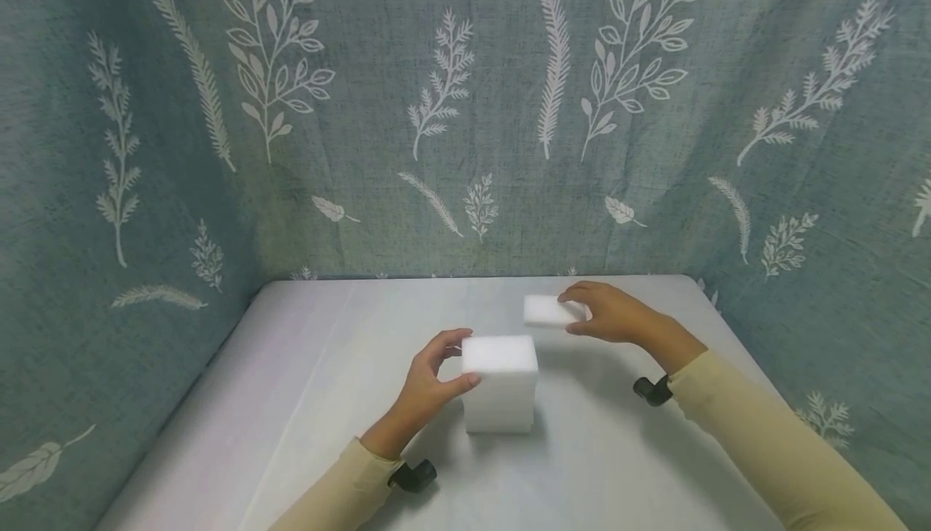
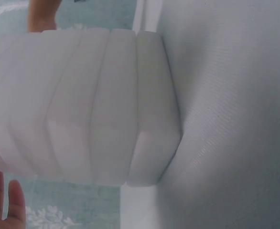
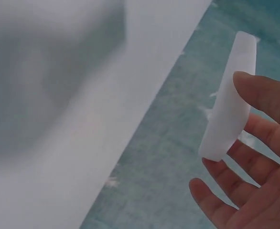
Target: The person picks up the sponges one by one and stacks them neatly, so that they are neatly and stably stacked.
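A stack of several white sponges (image 1: 499, 402) stands upright on the table, and the left wrist view shows its layers (image 2: 113, 105) from the side. My left hand (image 1: 427, 377) holds the stack near its top, thumb on the near side and fingers on the far side. Farther back and to the right, my right hand (image 1: 614, 313) pinches a single white sponge (image 1: 544, 311) in the air. In the right wrist view the thumb presses one face of that sponge (image 3: 228, 107), with fingers behind it.
The white-covered table (image 1: 327, 418) extends around the stack. Green curtains (image 1: 494, 111) with white leaf prints hang behind it and at both sides. A dark wrist camera (image 1: 413, 476) sits below the left wrist, another (image 1: 652, 391) below the right.
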A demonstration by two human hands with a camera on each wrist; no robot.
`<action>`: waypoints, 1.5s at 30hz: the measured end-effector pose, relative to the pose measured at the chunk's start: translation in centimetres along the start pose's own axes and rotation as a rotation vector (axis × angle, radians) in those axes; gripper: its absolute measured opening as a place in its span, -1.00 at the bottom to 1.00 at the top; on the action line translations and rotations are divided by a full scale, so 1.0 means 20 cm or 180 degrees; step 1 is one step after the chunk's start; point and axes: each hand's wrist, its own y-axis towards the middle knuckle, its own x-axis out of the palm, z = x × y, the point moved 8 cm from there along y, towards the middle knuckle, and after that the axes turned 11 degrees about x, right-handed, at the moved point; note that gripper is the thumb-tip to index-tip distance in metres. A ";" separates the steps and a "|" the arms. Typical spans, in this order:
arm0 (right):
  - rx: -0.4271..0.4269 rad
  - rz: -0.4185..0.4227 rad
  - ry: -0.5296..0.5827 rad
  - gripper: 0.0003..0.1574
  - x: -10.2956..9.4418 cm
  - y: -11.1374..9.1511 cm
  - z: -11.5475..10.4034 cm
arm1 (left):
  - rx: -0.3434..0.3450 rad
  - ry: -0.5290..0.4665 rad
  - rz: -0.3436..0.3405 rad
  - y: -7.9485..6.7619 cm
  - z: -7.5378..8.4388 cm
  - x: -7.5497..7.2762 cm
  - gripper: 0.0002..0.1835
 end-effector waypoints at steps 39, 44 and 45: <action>-0.0766 0.0572 0.0375 -0.45 -0.15 -0.20 -0.35 | -0.0034 -0.0111 -0.0046 0.00 -0.01 0.01 -0.41; -0.0964 0.0668 0.0450 -0.47 -0.14 -0.21 -0.39 | 0.0074 -0.0162 -0.0034 0.00 -0.01 -0.01 -0.41; -0.0985 0.0675 0.0467 -0.47 -0.14 -0.21 -0.40 | 0.0092 -0.0178 -0.0029 0.01 -0.01 -0.01 -0.41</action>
